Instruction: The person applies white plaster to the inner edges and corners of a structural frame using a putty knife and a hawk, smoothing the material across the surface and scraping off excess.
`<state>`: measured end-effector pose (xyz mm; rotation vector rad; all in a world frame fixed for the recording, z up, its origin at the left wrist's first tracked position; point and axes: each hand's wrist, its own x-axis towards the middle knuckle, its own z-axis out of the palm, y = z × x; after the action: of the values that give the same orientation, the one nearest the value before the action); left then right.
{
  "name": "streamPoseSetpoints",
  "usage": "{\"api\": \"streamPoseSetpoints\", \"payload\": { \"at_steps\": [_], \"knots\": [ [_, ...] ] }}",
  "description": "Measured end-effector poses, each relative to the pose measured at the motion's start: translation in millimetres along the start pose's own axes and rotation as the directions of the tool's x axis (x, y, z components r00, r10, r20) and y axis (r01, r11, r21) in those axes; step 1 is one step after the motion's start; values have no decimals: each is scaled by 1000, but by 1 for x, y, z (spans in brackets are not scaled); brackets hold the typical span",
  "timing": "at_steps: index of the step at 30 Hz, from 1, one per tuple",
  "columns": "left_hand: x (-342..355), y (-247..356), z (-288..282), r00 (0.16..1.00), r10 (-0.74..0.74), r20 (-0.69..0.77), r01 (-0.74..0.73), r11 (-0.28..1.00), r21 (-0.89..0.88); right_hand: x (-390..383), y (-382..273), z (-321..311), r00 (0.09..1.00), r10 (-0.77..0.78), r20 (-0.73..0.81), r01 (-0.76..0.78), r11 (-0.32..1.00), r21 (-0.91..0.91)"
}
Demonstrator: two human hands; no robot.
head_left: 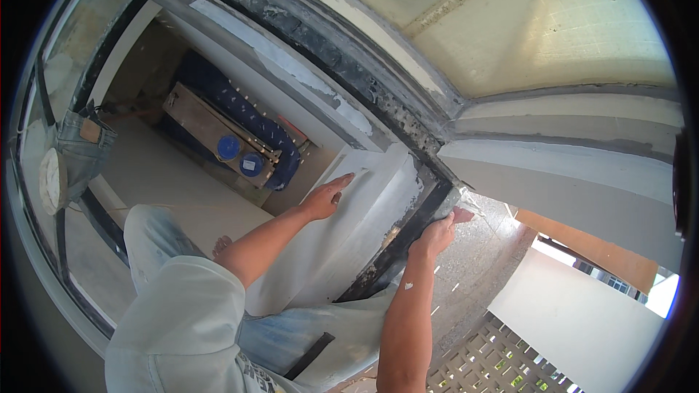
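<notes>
Our left hand sits half-curled at the smooth white ledge, between our hands; our right hand bends by the rough dark strip on its right. We cannot tell either grip. Speckled floor leaves room farther right.

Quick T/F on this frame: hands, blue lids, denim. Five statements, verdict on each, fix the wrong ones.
1. Two blue lids show beside the patterned cloth. True.
2. The left hand is on a blue lid. False: it is at the white ledge.
3. The right hand is by the dark frame strip. True.
4. The denim piece is at the picture's right. False: left.
5. Both forearms are bare. True.
</notes>
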<state>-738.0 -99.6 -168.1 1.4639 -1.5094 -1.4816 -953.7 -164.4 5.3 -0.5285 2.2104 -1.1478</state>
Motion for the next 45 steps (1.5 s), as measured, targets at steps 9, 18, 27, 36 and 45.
{"api": "streamPoseSetpoints", "payload": {
  "at_steps": [9,18,27,36,45],
  "knots": [
    [66,-11,17,999,-8,-42,10,998,60,1,2,4,1000,-3,20,2,999,40],
    [20,-5,3,996,-13,88,8,998,55,-2,2,6,1000,2,16,-2,1000,28],
    [-125,4,-35,985,-170,-5,170,985,21,0,5,1,1000,-15,14,16,999,-43],
    [-159,171,-145,972,-235,26,226,889,-397,32,37,11,987,63,-147,-21,962,272],
    [-241,237,-155,998,-66,13,62,822,-566,-74,-12,-69,996,86,-21,-43,674,737]
  ]
}}
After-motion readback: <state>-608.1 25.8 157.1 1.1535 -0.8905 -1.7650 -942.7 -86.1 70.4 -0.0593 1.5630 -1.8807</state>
